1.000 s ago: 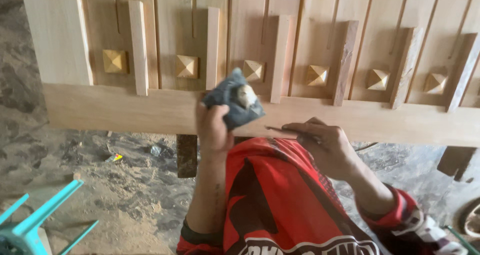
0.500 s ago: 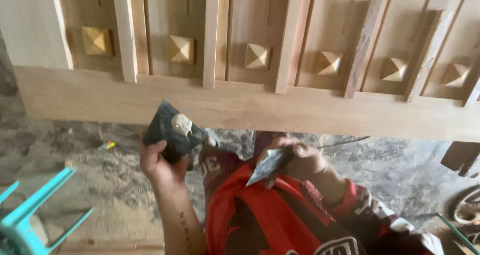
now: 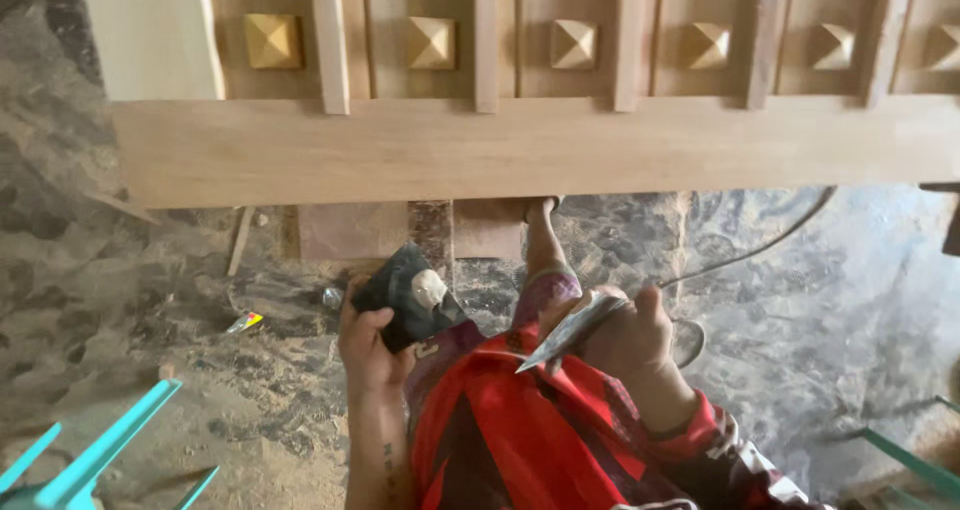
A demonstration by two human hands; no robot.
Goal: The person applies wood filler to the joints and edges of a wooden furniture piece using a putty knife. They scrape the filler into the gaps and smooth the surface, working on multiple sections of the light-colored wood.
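Note:
My left hand [image 3: 368, 348] grips a dark flat pad [image 3: 405, 295] with a pale lump of filler on it, held low at the centre left. My right hand [image 3: 628, 335] holds a thin metal putty knife [image 3: 570, 332], its pointed blade slanting down to the left. Both hands hover over my red-clothed lap [image 3: 530, 440], below the front edge of a large wooden door panel [image 3: 520, 150]. The panel has vertical slats and a row of small pyramid-shaped wooden studs [image 3: 431, 43]. Neither hand touches the wood.
A rough, dusty stone floor [image 3: 120, 300] lies under the panel. A dark cable [image 3: 760, 245] curves across the floor at the right. Turquoise metal frame pieces [image 3: 95, 455] stick up at the bottom left and another at the bottom right [image 3: 905, 460]. A wooden block [image 3: 350, 232] supports the panel.
Both hands have dropped from the panel's front rail down toward my lap, carrying the pad and the knife. The view has shifted so the panel sits higher in the frame.

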